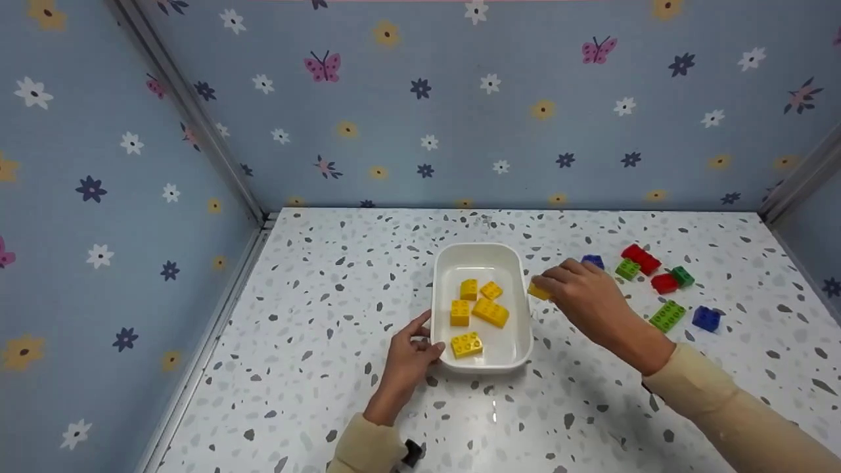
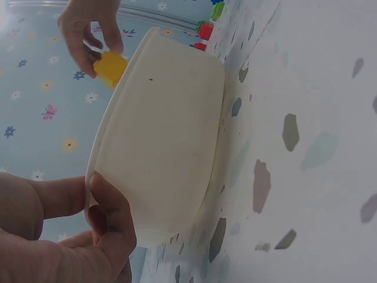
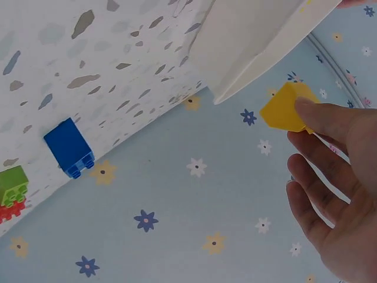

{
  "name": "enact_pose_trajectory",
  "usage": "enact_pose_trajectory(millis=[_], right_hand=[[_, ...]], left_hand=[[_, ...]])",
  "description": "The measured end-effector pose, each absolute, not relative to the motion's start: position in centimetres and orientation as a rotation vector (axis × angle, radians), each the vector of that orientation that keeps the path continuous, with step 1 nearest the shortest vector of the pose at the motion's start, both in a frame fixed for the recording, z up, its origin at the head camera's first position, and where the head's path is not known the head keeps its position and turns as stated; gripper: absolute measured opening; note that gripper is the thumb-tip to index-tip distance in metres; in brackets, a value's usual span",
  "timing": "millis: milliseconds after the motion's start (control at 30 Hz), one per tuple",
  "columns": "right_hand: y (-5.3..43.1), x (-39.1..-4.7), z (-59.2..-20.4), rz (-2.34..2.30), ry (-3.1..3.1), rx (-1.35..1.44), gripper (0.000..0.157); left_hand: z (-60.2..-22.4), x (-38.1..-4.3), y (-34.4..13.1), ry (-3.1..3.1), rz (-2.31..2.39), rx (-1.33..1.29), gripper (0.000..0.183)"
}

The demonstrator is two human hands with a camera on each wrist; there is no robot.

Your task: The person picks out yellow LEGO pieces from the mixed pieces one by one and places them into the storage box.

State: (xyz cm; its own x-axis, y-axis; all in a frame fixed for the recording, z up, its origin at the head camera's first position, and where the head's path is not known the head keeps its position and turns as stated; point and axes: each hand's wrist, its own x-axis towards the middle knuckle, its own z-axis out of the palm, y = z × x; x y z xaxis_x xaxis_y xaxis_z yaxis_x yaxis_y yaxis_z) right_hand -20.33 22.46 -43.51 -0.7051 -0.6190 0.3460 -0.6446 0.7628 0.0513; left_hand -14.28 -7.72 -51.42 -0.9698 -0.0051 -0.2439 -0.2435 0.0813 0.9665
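A white rectangular bin [image 1: 481, 256] stands on the speckled table, with several yellow toy bricks [image 1: 491, 313] lying inside it. My left hand [image 1: 409, 358] pinches the bin's near left rim between thumb and fingers; the left wrist view shows this grip [image 2: 97, 218] up close. Just off the bin's right wall, my right hand [image 1: 587, 299] holds a yellow toy brick [image 3: 287, 109] between thumb and index finger. That brick is above the table and apart from the ones in the bin.
Right of the bin lie loose bricks: a blue brick [image 1: 592, 261] behind my right hand, red bricks [image 1: 640, 259], a dark green brick [image 1: 682, 276], a long light green brick [image 1: 667, 316] and another blue brick [image 1: 706, 318]. Flowered panels [image 1: 460, 118] enclose the table's back and sides.
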Motion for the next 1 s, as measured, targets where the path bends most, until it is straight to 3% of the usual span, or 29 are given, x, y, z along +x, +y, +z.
enact_pose_trajectory(millis=[800,1000], right_hand=[[17.0,-19.7,-44.3,-0.014,-2.658,1.300,0.033],[16.0,-19.6,-44.5,-0.138,-2.735,1.364,0.040]], left_hand=[[-51.4,-14.4,-7.6,2.159,1.985,-0.308,0.068],[-51.6,-14.4,-7.7,2.134,2.024,-0.268,0.070]])
